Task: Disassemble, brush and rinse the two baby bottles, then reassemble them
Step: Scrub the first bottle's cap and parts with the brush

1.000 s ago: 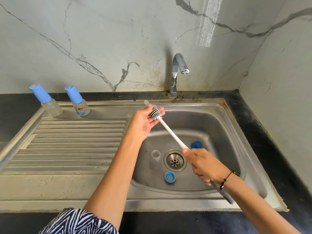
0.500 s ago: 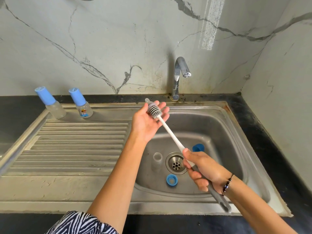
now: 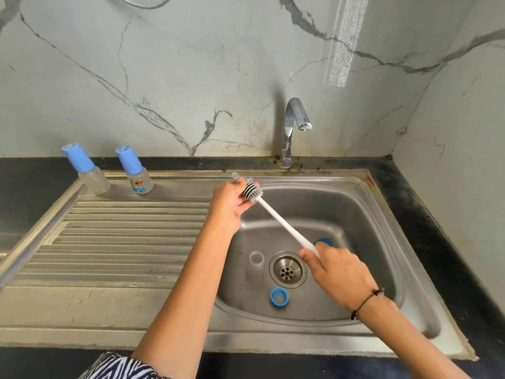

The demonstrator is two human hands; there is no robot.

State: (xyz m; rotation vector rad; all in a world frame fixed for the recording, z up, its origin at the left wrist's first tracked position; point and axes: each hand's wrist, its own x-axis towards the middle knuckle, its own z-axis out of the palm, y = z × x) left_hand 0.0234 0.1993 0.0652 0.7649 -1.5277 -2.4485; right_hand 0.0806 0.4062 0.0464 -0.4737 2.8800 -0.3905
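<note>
A clear teat [image 3: 237, 177] is being pinched in the left hand [image 3: 228, 205] while the brush [image 3: 252, 191], gripped by the right hand [image 3: 337, 272], is best being twisted gently inside, bottle [image 3: 256, 265] below.

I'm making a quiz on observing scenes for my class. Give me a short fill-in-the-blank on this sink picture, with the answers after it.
1. The right hand grips the white handle of the ___.
2. The two capped bottles stand on the ___ side of the sink basin.
3. The threaded ring lying in the basin is coloured ___.
4. The left hand holds a clear teat against the brush's ___.

Answers: brush; left; blue; bristles
</note>
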